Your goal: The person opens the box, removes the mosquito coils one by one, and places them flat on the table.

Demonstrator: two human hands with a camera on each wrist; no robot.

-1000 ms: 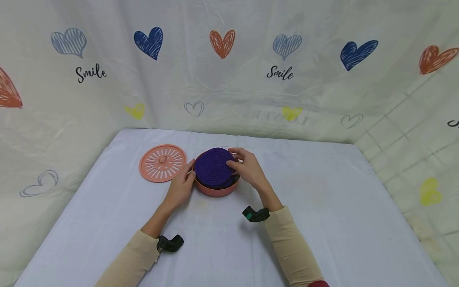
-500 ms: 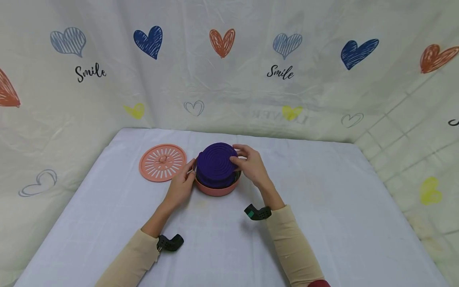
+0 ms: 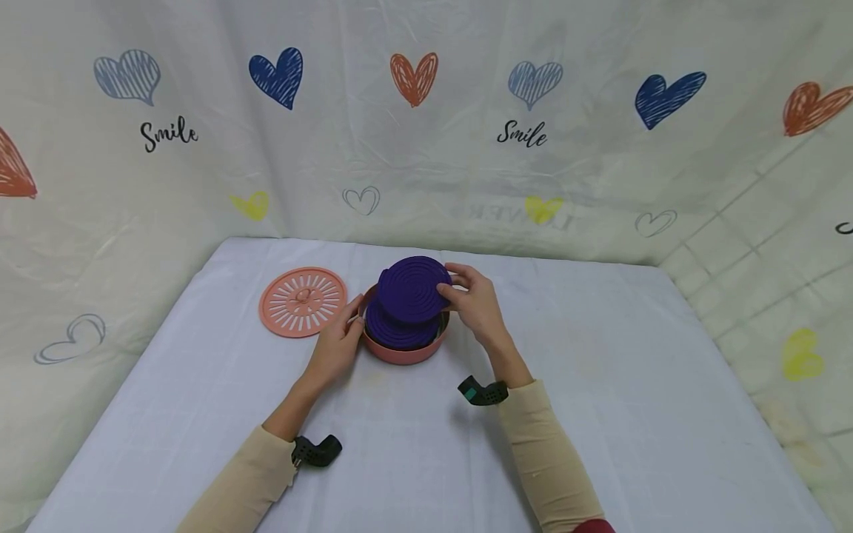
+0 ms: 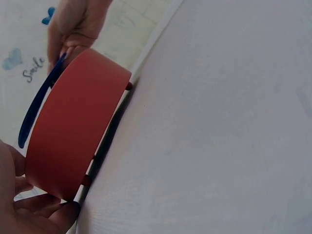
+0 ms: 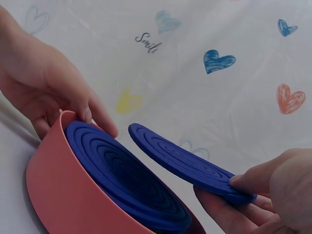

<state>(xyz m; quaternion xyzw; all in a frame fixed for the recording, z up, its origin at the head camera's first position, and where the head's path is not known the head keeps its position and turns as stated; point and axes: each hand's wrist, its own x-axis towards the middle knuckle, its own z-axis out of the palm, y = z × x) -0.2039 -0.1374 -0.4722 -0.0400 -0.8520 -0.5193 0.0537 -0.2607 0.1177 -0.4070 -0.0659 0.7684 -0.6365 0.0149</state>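
My right hand [image 3: 476, 302] pinches the edge of a round purple-blue coaster [image 3: 415, 287] with concentric ridges, thumb on top and fingers beneath. The right wrist view shows this coaster [image 5: 180, 158] tilted and raised apart from the holder. Another ridged coaster [image 3: 400, 329] lies inside the round pink holder [image 3: 400, 357]; whether more lie under it is hidden. My left hand [image 3: 338, 342] grips the holder's left side, its thumb at the rim [image 5: 61, 127]. In the left wrist view the holder's wall [image 4: 80, 122] stands on small feet on the cloth.
A pink slotted round lid [image 3: 303, 303] lies flat on the white-covered table [image 3: 586, 370], left of the holder. Behind the table hangs a pale curtain [image 3: 466, 163] printed with hearts. Both wrists wear dark camera mounts [image 3: 483, 391].
My right hand has lifted the upper coaster off the holder, moving up and to the right, so the coaster below shows more. The left hand stays on the holder.
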